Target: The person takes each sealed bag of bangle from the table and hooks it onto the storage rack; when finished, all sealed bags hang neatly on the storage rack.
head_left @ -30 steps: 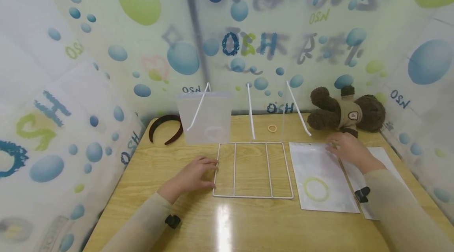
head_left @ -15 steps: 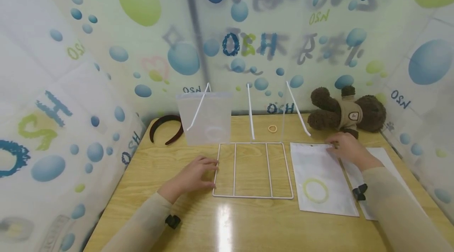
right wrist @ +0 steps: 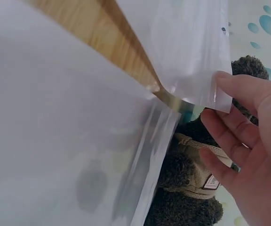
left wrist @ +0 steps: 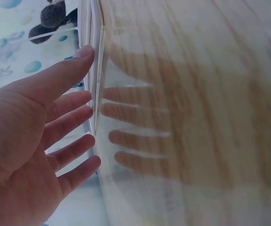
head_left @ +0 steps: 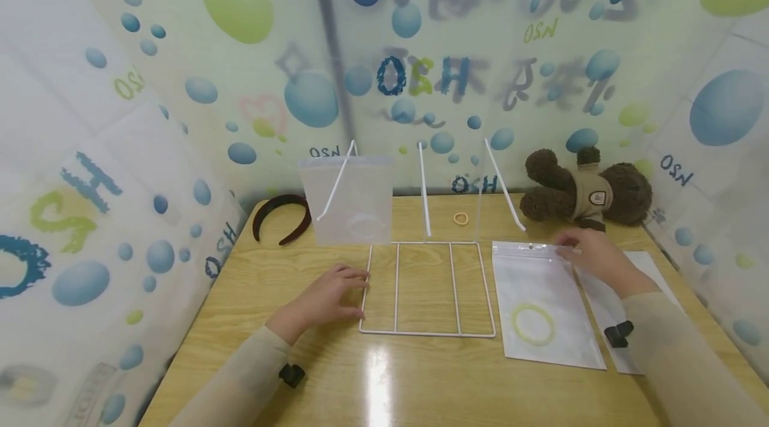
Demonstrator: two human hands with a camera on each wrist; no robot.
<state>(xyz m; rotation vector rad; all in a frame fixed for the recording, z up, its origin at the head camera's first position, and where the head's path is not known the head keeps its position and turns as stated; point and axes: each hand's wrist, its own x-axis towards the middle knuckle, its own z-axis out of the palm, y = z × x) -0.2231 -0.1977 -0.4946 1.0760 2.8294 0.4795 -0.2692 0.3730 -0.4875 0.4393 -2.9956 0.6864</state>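
Note:
A white wire rack [head_left: 396, 287] stands on the wooden table, its upright prongs rising at the back. My left hand [head_left: 321, 299] is at the rack's left side, fingers extended; in the left wrist view the fingertips are right at the white wire [left wrist: 94, 70]. My right hand [head_left: 595, 259] pinches the top right corner of a white zip bag [head_left: 541, 273], thumb in front and fingers behind in the right wrist view. A yellow-green ring [head_left: 533, 307] shows on the bag's lower part. A second white bag [head_left: 619, 293] lies beside it, partly under my right forearm.
A frosted bag [head_left: 363, 200] hangs on the rack's left prong [head_left: 336, 180]. Behind it lies a dark headband [head_left: 264, 213]. A small orange ring [head_left: 460, 218] rests near the back edge. A brown teddy bear [head_left: 595, 190] lies back right, and patterned curtains [head_left: 240, 80] enclose the table.
The pinched zip bag has shifted slightly, and its zip strip along the top now shows. My right hand has moved very little; my left hand stays put.

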